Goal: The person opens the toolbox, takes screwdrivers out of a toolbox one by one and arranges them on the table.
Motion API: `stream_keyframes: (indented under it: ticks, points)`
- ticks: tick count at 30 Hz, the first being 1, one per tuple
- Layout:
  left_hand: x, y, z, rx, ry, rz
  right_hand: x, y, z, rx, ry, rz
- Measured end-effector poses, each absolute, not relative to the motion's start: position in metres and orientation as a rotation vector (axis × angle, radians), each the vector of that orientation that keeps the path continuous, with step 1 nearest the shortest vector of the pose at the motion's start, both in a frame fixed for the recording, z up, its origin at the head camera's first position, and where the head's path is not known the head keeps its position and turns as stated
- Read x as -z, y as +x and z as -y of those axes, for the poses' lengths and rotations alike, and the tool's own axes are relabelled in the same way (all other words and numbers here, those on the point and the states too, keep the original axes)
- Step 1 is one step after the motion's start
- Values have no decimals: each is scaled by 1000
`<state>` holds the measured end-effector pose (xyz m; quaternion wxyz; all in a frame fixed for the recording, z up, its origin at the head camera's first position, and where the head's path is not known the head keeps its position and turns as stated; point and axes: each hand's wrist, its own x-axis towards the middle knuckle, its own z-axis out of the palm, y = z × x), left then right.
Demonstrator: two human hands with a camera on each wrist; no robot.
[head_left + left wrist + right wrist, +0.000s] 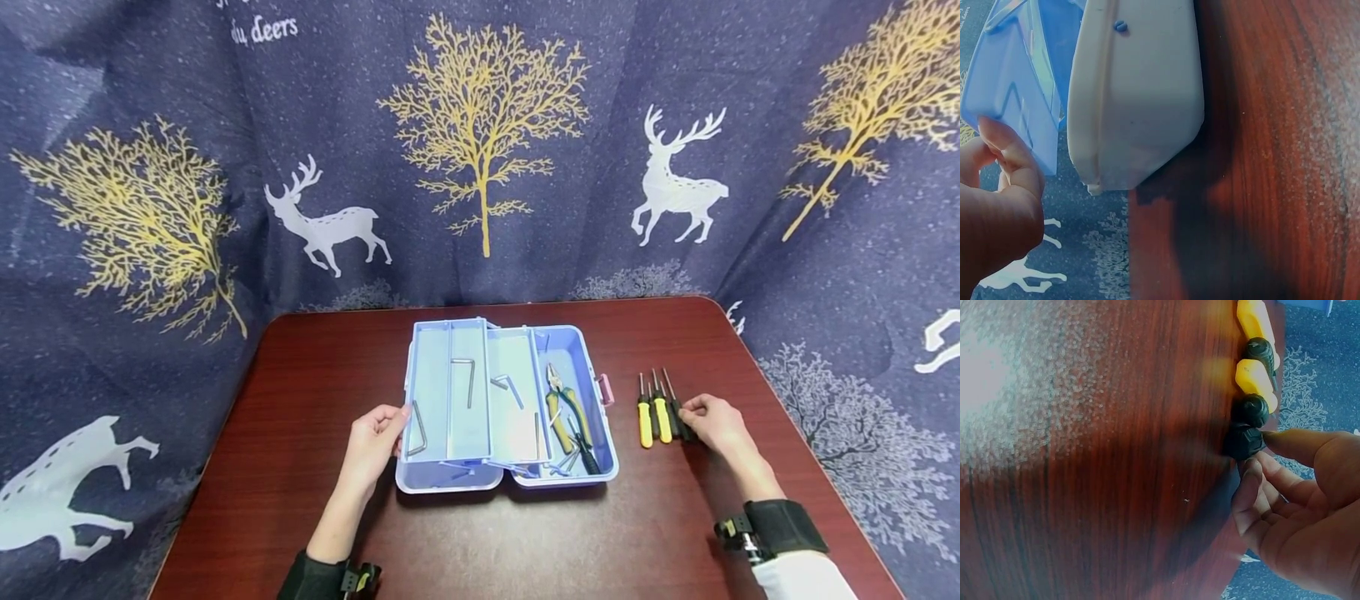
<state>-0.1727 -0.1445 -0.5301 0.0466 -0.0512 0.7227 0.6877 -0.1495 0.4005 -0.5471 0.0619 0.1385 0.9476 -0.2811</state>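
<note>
Dark blue cloth [330,100] printed with white deer and gold trees hangs behind the reddish-brown, wood-grained tabletop [300,375] in the head view. Between my hands stands a pale blue plastic toolbox [612,450], its trays fanned out. The fingers of my left hand [372,437] pinch the left edge of the upper blue tray [431,358], near a bent grey metal hex key [420,422]. The fingers of my right hand [716,422] grip a slim black-handled screwdriver [687,432], last on the right in a row. Its long axis runs away from me, handle end nearest, so the toolbox lies off to the left of these fingers, beyond the yellow-handled screwdrivers [663,423]. My right hand is much the nearer; my left is across the box.

From the left wrist, my fingers are bent at the tray's edge, with the toolbox's smooth, off-white-looking outer wall to their right.

From the right wrist, thumb and fingertips close narrowly around the black handle. Just beside them sits another black handle [1254,411], then yellow, black and yellow. Whether mine is lifted, I cannot tell.
</note>
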Motion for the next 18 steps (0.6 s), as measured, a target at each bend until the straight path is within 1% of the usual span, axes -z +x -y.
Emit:
stream_keyframes:
  ticks: [11, 18]
  points:
    - [531, -173, 145, -2110, -142, -2216, 533, -149, -397, 918, 366, -2928]
    - [531, -173, 145, -2102, -142, -2213, 508, -151, -378, 912, 337, -3043]
